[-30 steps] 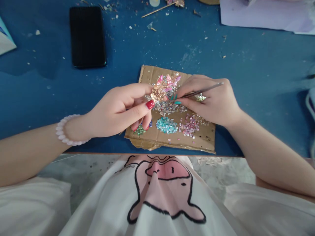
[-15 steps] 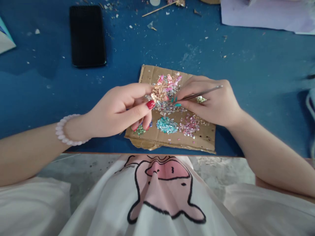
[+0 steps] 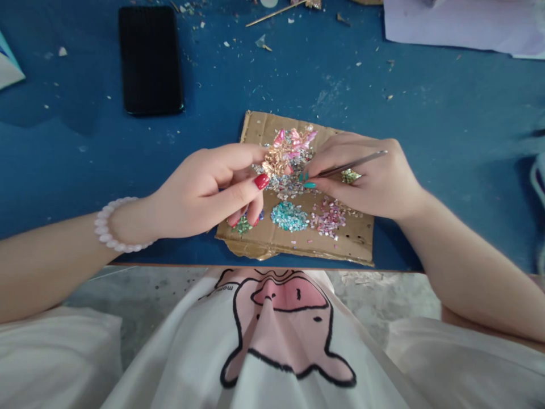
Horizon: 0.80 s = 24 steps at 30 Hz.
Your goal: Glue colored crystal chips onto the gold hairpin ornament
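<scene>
Between the thumb and fingers of my left hand (image 3: 208,190) is a gold ornament (image 3: 276,161) with pink butterfly-like wings and a pearl-like bead near its far end. My right hand (image 3: 366,176) is closed round thin metal tweezers (image 3: 351,163); their tip points down at the silvery sequins (image 3: 283,186), and whether it grips one is too small to tell. Below both hands lies a cardboard sheet (image 3: 344,247) bearing loose piles: turquoise sequins (image 3: 289,216), pink sequins (image 3: 328,218) and green sequins (image 3: 242,226), the last partly covered by my left fingers.
A black phone (image 3: 151,61) rests on the blue table (image 3: 255,79) at the back left. Along the far side are a thin wooden stick (image 3: 275,13), scattered scraps and a lilac sheet (image 3: 460,25). The table's near edge runs just beyond my lap.
My right hand and the tweezers have shifted very slightly to the right. The left hand keeps its hold on the ornament, almost still.
</scene>
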### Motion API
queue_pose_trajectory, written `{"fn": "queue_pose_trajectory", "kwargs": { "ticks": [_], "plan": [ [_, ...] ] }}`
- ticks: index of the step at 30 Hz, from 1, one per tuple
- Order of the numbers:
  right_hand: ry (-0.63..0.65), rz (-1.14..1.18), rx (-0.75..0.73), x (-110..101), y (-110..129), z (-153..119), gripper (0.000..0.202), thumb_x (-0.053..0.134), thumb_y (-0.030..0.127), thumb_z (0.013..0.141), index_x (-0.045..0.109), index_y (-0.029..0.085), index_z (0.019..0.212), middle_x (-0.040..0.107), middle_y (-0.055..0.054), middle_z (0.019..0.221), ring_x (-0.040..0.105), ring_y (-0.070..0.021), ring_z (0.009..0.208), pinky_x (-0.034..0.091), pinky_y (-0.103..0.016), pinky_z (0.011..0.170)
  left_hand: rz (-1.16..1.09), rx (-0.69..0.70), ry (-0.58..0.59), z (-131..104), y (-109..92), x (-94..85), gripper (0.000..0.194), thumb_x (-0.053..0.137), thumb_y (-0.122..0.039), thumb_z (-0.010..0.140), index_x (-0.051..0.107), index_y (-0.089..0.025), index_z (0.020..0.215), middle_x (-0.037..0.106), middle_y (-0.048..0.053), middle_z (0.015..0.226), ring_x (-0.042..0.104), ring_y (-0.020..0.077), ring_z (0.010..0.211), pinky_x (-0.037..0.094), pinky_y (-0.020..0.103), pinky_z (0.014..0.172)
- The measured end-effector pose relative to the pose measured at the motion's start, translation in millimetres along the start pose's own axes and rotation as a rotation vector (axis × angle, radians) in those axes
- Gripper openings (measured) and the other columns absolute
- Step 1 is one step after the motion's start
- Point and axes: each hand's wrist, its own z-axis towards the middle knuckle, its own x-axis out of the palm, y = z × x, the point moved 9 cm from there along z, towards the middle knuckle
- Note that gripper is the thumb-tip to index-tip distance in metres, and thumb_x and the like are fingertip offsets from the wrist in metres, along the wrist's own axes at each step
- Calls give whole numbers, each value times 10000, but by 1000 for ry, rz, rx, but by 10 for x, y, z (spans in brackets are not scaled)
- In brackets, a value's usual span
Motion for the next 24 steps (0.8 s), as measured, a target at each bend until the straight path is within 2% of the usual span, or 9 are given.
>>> {"fn": "queue_pose_trajectory", "kwargs": {
  "ticks": [6,12,18,24],
  "plan": [
    [-22,-29,-6,-19,19,-11,107,653,229,1015,685,264,920,745,-22,865,732,-197,830,616,-378,800,5,23,9,-8,-3,13,252,467,-145,1035,664,-56,1164,685,-45,623,556,21,437,477,109,456],
    [-25,-66,84,9,-66,-5,124,654,330,1033,723,277,943,752,-31,886,739,-216,865,644,-400,863,9,14,2,-2,2,12,226,469,-145,1039,674,-62,1086,686,-37,628,555,17,437,472,100,448],
    [-11,-85,89,1,-100,-7,120,665,332,1033,705,284,930,751,-31,880,732,-201,886,626,-379,873,20,50,8,3,-27,14,365,468,-139,1036,637,-32,1341,690,-36,626,557,27,431,477,106,444],
    [-13,-91,99,-6,-102,-38,97,649,304,1036,685,283,948,751,-26,900,743,-210,897,625,-397,887,24,74,10,7,-20,18,395,460,-142,1043,616,-23,1386,684,-43,627,554,18,443,485,89,464]
  ]
}}
